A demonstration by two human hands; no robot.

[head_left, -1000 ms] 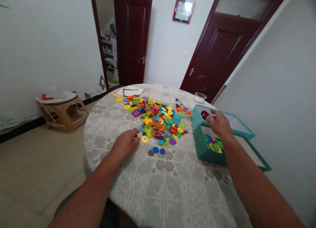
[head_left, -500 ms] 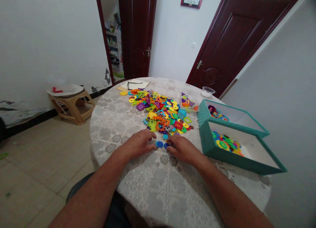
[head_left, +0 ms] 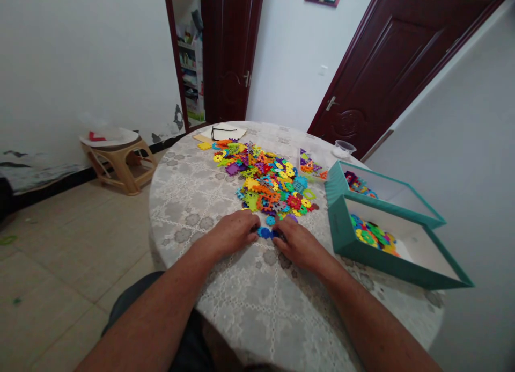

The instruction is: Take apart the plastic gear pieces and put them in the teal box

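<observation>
Blue gear-shaped plastic pieces [head_left: 264, 232] lie in a short row on the tablecloth between my hands. My left hand [head_left: 237, 230] is closed at the row's left end, thumb and fingers pinching a blue piece that is mostly hidden. At the right end, my right hand [head_left: 296, 238] pinches a dark blue gear piece [head_left: 276, 234], partly covered by the fingers. A lighter blue gear piece [head_left: 270, 220] lies just beyond the row. Past it spreads a large heap of multicoloured plastic pieces [head_left: 261, 173].
Two teal boxes [head_left: 396, 267] with colourful pieces inside stand at the right. A clear tray [head_left: 317, 160] of pieces and a clear round tub [head_left: 345, 148] sit farther back. Eyeglasses [head_left: 222, 130] rest on paper at the far left. A stool [head_left: 120, 160] stands left of the table.
My left hand's thumb and fingers have closed together and moved right, onto the blue row. My right hand stays at the dark blue piece. The view has shifted slightly.
</observation>
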